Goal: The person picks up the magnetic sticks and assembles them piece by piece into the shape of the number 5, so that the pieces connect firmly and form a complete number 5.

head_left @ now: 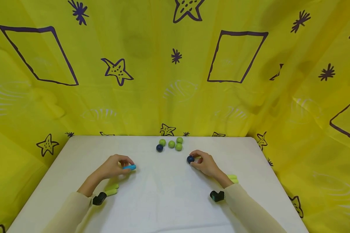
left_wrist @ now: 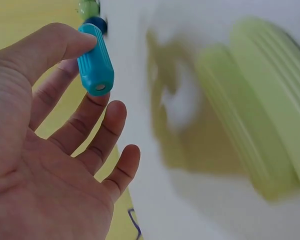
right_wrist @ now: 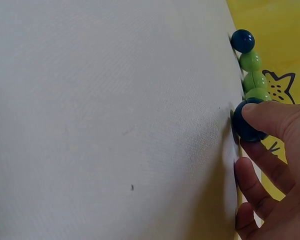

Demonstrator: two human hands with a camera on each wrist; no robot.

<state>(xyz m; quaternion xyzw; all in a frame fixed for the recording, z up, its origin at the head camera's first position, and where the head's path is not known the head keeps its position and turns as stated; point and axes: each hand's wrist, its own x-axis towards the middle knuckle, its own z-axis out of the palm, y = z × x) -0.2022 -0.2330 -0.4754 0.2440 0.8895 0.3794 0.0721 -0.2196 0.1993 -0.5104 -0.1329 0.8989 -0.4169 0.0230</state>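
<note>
Here the left hand (head_left: 116, 167) pinches a ribbed blue rod (head_left: 130, 167), nearer the table's (head_left: 160, 200) left edge, other fingers loose; the right hand (head_left: 206, 165) pinches a dark-blue ball (head_left: 190, 159), nearer the right edge. Slack fingertips could send that smooth ball rolling towards the green balls (head_left: 171, 144) by the far edge, or let the rod twist free!

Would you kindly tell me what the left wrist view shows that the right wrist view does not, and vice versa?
Only the left wrist view shows the left hand pinching a short blue stick, and two pale green sticks on the white table.
Only the right wrist view shows the right hand, pinching a dark blue ball.
Both share the table, the yellow curtain, at least one green ball and a dark blue ball, though whether it is the same one I cannot tell.
</note>
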